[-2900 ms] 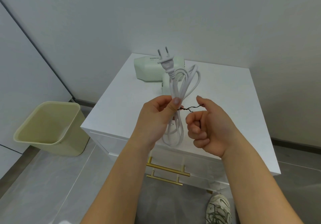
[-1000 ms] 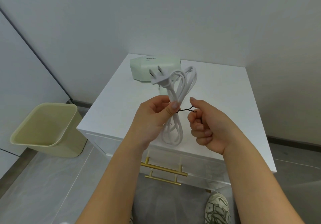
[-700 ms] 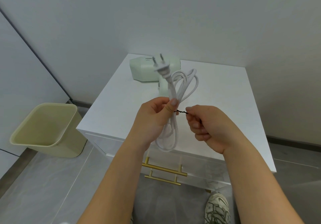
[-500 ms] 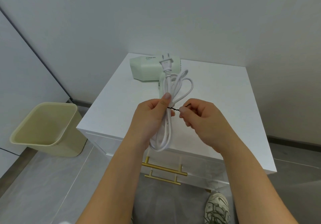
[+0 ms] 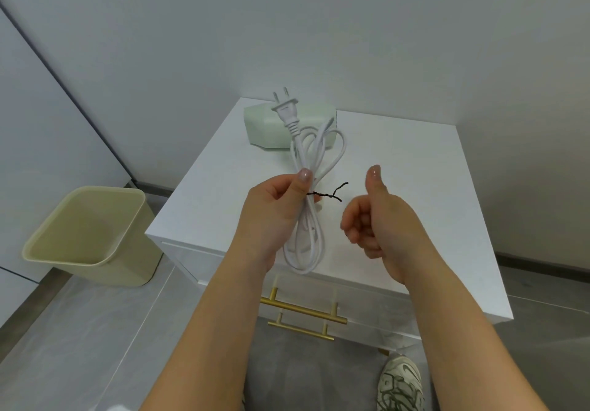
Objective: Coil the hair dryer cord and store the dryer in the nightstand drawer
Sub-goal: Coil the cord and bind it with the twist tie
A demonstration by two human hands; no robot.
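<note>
The right hand (image 5: pixel 376 219) is no longer pinching the black twist tie (image 5: pixel 329 193) as it was a moment ago. It is drawing off to the right, fingers curled into the palm around nothing and thumb sticking straight up. The tie is staying wound round the cord (image 5: pixel 303 251), its two loose ends splaying toward that hand without touching it. The left hand (image 5: pixel 271 209) is still gripping the white bundle at its waist, thumb pressing across the strands and fingers wrapping behind. The bundle is hanging in the air over the front of the white nightstand (image 5: pixel 415 187), its long axis near upright. Its bottom loop is dangling toward the closed drawer (image 5: pixel 367 311), and the plug (image 5: pixel 285 109) is topping it, prongs pointing up and slightly left. Behind it, the pale green hair dryer (image 5: pixel 258 126) is lying at the nightstand's back edge.
</note>
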